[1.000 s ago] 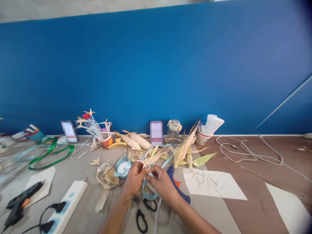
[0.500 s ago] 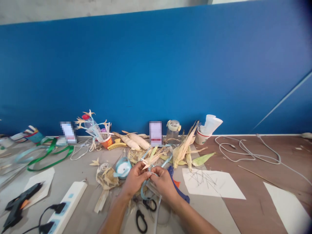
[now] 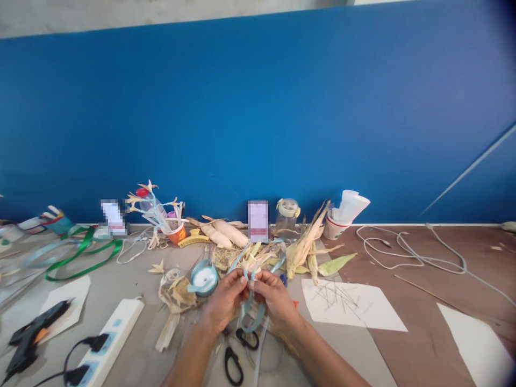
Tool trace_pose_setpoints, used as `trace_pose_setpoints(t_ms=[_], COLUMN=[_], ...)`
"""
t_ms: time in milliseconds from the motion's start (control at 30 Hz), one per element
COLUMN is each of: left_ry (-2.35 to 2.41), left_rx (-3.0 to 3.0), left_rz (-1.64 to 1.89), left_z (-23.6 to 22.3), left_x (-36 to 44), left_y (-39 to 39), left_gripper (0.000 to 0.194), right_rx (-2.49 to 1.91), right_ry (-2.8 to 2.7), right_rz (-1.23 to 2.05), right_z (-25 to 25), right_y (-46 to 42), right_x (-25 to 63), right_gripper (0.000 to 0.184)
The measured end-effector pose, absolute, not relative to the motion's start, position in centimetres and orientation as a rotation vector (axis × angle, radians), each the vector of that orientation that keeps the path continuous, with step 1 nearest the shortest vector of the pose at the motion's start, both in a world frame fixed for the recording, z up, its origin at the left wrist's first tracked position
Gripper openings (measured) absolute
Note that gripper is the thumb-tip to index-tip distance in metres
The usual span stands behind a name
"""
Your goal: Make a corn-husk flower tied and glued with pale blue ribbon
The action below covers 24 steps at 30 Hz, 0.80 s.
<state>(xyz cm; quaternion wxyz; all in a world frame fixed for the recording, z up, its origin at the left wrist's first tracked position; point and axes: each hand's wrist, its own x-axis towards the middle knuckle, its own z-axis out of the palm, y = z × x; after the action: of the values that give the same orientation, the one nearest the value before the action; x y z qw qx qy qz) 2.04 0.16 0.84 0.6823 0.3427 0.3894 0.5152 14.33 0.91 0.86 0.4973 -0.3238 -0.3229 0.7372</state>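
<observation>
Power strip right of glue gun; ribbon spool left of hands; scissors before them.

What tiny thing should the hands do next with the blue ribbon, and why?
I'd gently draw the light blue ribbon a bit snugger. The left hand and right hand seem to pinch it close together, while a loose loop hangs beneath them, near the black scissors handles.
</observation>
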Motion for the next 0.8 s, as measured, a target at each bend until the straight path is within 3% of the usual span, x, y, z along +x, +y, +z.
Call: trace_pose_setpoints(t_ms=[400, 800], left_ry=[0.730, 0.931], left_rx=[0.428, 0.572], left_rz=[1.223, 1.222], left_z=[1.0, 1.2], left_x=[2.6, 3.0], left_y=[0.2, 0.0], left_gripper=[0.014, 0.024], right_rx=[-0.841, -1.036], right_ry=[-0.789, -0.901], right_rz=[1.863, 1.778], right_z=[0.8, 0.7], right_y=[0.8, 0.7], right_x=[14.1, 13.8], right_gripper=[0.015, 0.012])
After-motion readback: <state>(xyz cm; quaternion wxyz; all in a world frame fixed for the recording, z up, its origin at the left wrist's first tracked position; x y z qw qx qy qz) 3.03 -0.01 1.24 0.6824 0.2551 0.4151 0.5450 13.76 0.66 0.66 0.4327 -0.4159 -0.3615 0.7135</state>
